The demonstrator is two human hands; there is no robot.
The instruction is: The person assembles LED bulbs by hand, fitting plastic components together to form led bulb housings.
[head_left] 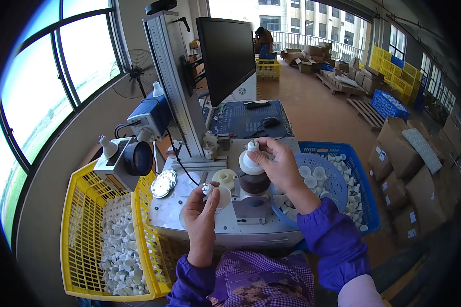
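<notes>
One white cone-shaped part (249,163) sits upright at the dark round fixture (254,183) on the table (281,233); whether they touch cannot be told. The person's right hand (280,162) has its fingers closed around the part's narrow neck. The left hand (202,211) pinches a second white part (221,198) by its narrow end, thumb and fingers nearly together. To the right, a round blue basket (339,185) of white pieces overlaps a blue crate (372,215); to the left stands a yellow crate (137,230), also holding white pieces.
</notes>
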